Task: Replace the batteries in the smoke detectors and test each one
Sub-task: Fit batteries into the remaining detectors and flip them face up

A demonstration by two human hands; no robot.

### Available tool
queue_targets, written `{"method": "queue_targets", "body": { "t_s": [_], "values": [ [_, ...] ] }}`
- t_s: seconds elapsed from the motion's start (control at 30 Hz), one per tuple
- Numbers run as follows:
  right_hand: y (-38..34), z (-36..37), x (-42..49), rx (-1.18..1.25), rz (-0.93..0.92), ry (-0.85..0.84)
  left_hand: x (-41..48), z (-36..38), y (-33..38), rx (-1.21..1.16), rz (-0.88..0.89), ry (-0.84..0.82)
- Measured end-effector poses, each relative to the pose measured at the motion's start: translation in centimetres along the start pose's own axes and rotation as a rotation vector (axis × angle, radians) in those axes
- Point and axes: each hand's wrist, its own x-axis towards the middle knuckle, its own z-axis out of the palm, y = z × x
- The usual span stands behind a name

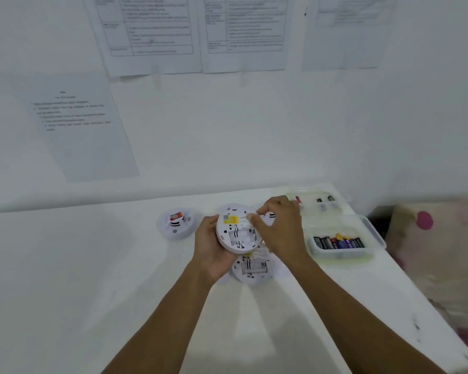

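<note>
Surface: the white tabletop surface [92,265] carries everything.
Battery box: a clear plastic box [373,232] of dark cylindrical batteries [338,242] is set just right of the hands.
Held detector: the round white plastic smoke detector [237,229], back up and compartment seemingly empty, is cupped by the left hand [211,247]; the right hand [278,228] is curled over its upper edge, fingertips pinched there.
Other detectors: one [251,268] lies open beneath the hands, another [176,222] well left.
Step advice: the detector is best kept steady, polarity marks checked.
</note>
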Motion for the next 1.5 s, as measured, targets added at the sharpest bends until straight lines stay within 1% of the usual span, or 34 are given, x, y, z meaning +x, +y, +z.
{"method": "queue_targets", "body": {
  "t_s": [0.1, 0.2, 0.27, 0.33, 0.43, 0.53, 0.83, 1.07, 1.23, 1.3, 1.4, 1.5],
  "values": [
    [1.9, -1.4, 1.6, -0.007, -0.029, -0.043, 1.9, 1.3, -1.3, -0.034, -0.028, -0.036],
    [3.5, -3.4, 3.8, 0.050, -0.040, -0.112, 3.7, 2.2, -2.2, -0.062, -0.042, -0.060],
    [5.0, -5.1, 5.9, 0.073, -0.011, -0.090, 4.9, 2.6, -2.5, -0.053, -0.035, -0.052],
    [7.3, -6.5, 8.6, 0.000, 0.054, -0.090, 5.8, 2.8, -2.7, -0.061, -0.032, -0.025],
    [10.9, -7.3, 12.2, -0.188, 0.149, -0.223, 6.9, 2.9, -2.7, -0.068, -0.025, 0.010],
    [13.3, -6.8, 14.6, -0.329, 0.187, -0.370, 7.9, 3.0, -2.8, -0.070, -0.010, 0.028],
    [14.5, -4.0, 17.2, -0.434, 0.161, -0.604, 10.5, 3.3, -2.7, -0.070, -0.023, 0.069],
    [14.7, -3.2, 17.2, -0.409, 0.257, -0.560, 11.3, 2.6, -2.8, -0.084, -0.053, 0.065],
    [14.8, -3.2, 16.9, -0.422, 0.219, -0.590, 11.4, 3.0, -3.0, -0.132, -0.074, 0.029],
    [14.7, -3.4, 17.0, -0.390, 0.245, -0.583, 11.3, 3.1, -3.0, -0.143, -0.073, 0.025],
    [14.3, -4.2, 17.0, -0.238, 0.330, -0.513, 11.3, 2.8, -3.1, -0.134, -0.062, 0.038],
    [13.0, -5.7, 16.3, 0.003, 0.316, -0.323, 11.5, 2.8, -3.3, -0.136, -0.045, 0.046]
  ]
}}
